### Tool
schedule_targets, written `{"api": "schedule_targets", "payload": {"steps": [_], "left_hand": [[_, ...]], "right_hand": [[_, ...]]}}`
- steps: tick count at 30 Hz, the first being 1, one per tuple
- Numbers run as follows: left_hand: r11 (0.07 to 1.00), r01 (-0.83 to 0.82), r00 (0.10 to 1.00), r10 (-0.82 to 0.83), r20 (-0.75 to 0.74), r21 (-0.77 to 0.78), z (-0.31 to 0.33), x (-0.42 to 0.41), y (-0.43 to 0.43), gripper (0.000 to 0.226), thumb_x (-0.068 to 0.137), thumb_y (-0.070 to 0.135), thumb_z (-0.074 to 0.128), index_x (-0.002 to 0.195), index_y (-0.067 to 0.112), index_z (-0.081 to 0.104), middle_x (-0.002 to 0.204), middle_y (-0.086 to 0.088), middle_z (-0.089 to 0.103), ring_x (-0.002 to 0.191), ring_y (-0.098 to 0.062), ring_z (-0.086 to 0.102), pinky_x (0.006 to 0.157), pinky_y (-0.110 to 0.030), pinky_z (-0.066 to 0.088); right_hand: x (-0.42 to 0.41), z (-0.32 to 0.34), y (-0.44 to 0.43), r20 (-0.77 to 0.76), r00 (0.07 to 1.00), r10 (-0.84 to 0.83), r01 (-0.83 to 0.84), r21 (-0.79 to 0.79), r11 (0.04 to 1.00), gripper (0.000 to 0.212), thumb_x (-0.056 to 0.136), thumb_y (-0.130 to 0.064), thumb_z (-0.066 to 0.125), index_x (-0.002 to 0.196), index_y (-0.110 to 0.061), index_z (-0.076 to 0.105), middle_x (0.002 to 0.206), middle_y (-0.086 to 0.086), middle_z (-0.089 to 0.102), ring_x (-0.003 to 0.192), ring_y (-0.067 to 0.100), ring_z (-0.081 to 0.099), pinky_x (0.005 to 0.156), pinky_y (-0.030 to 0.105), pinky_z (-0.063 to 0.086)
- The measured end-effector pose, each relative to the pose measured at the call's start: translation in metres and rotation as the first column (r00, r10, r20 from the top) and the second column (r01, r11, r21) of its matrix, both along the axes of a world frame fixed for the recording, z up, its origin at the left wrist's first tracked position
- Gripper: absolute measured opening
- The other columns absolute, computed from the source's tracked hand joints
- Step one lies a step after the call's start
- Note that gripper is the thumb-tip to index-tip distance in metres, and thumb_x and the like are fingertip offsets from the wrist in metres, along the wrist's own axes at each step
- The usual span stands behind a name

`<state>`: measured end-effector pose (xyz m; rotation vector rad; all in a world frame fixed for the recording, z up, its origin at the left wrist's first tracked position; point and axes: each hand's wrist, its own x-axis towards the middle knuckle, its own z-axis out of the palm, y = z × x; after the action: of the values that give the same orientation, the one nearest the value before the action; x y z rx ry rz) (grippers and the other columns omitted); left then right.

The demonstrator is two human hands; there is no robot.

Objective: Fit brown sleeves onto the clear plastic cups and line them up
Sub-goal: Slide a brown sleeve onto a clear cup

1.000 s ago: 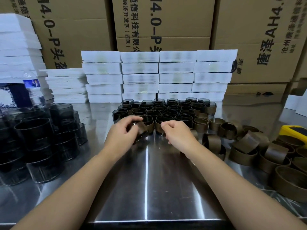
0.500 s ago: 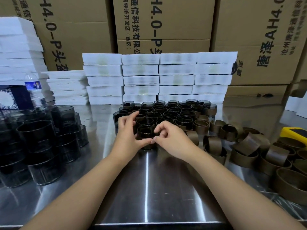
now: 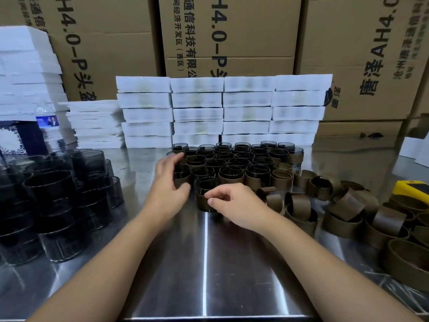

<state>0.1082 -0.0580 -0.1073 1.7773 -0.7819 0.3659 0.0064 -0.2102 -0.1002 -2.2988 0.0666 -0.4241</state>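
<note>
lone sleeved cup [image 3: 205,197] sits just in front of the cup block [image 3: 239,163], I'd guess starting a new row; left hand [image 3: 168,184] spread open at the block's left edge, probably squaring it, right hand [image 3: 234,203] curled beside that cup, can't tell if it's gripping

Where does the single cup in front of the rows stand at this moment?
In the head view, the cup stands alone near the centre, just before the rows of sleeved cups; the right hand pinches it, and the left hand is at its left.
</note>
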Motion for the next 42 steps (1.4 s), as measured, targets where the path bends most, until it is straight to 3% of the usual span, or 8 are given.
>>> {"api": "schedule_targets", "payload": {"steps": [2,5,10,18,26,33,38,42], "left_hand": [[0.945,-0.319,0.923,0.295,0.245,0.065,0.012,0.004,0.013,0.061,0.080,-0.001,0.056,0.138,0.014,0.046,0.150,-0.006,0.031,0.132,-0.033,0.041,0.110,-0.050,0.036],[0.739,-0.661,0.706,0.554,0.441,0.128,0.025,0.010,0.029,0.060,0.078,-0.002,0.058,0.137,0.003,0.047,0.154,-0.022,0.027,0.147,-0.037,0.010,0.119,-0.041,0.000],[0.448,-0.802,0.584,0.727,0.361,0.394,0.031,0.023,0.044,0.063,0.079,0.011,0.062,0.139,0.005,0.043,0.155,-0.032,0.010,0.146,-0.044,0.000,0.115,-0.055,-0.007],[0.408,-0.659,0.646,0.737,0.198,0.631,0.030,0.029,0.047,0.047,0.089,0.026,0.055,0.131,0.006,0.053,0.151,-0.026,0.026,0.138,-0.040,0.027,0.116,-0.055,0.011],[0.441,-0.840,0.537,0.757,0.372,0.316,0.048,0.010,0.059,0.048,0.080,0.015,0.064,0.127,0.005,0.059,0.150,-0.025,0.033,0.143,-0.041,0.015,0.114,-0.060,-0.004],[0.342,-0.850,0.470,0.837,0.282,0.401,0.057,0.006,0.073,0.044,0.085,0.028,0.062,0.124,0.008,0.059,0.147,-0.024,0.037,0.141,-0.040,0.020,0.114,-0.063,-0.003],[0.379,-0.798,0.529,0.814,0.242,0.468,0.065,0.001,0.073,0.045,0.088,0.014,0.061,0.132,0.014,0.054,0.139,-0.022,0.042,0.127,-0.040,0.035,0.100,-0.049,0.029],[0.380,-0.763,0.553,0.803,0.224,0.523,0.069,0.001,0.075,0.047,0.088,0.005,0.058,0.130,0.025,0.057,0.137,-0.018,0.045,0.126,-0.037,0.036,0.095,-0.046,0.032]], "right_hand": [[0.000,0.000,-0.001,-0.013,1.000,0.010,-0.010,0.006,1.000,0.020,0.089,-0.033,0.060,0.107,-0.034,0.070,0.089,-0.023,0.064,0.072,-0.013,0.054,0.058,0.001,0.034],[0.000,-0.001,-0.001,-0.019,0.999,0.026,-0.026,0.016,1.000,0.022,0.089,-0.033,0.060,0.109,-0.033,0.069,0.094,-0.022,0.065,0.076,-0.010,0.056,0.063,0.004,0.036],[0.003,-0.003,-0.001,-0.016,0.998,0.056,-0.056,0.006,0.998,0.023,0.088,-0.031,0.061,0.110,-0.032,0.069,0.077,-0.022,0.062,0.065,-0.014,0.054,0.065,0.007,0.036],[0.003,-0.005,-0.002,-0.016,0.997,0.080,-0.080,-0.038,0.996,0.021,0.089,-0.030,0.061,0.108,-0.030,0.070,0.075,-0.022,0.059,0.056,-0.020,0.049,0.054,-0.001,0.033],[0.003,-0.005,-0.001,-0.039,0.998,0.057,-0.058,-0.043,0.997,0.020,0.088,-0.033,0.061,0.106,-0.033,0.070,0.077,-0.022,0.060,0.059,-0.012,0.053,0.060,0.006,0.037],[0.002,-0.005,-0.001,-0.035,0.997,0.063,-0.064,-0.047,0.997,0.021,0.088,-0.032,0.061,0.107,-0.033,0.070,0.076,-0.021,0.060,0.059,-0.014,0.052,0.059,0.004,0.035],[0.002,-0.004,-0.001,-0.037,0.996,0.079,-0.080,-0.042,0.996,0.021,0.089,-0.032,0.061,0.108,-0.033,0.069,0.078,-0.019,0.061,0.058,-0.012,0.051,0.062,0.007,0.037],[0.003,-0.005,-0.002,-0.031,0.995,0.090,-0.091,-0.034,0.995,0.020,0.088,-0.031,0.061,0.107,-0.034,0.068,0.078,-0.018,0.061,0.056,-0.012,0.051,0.058,0.004,0.036]]}}
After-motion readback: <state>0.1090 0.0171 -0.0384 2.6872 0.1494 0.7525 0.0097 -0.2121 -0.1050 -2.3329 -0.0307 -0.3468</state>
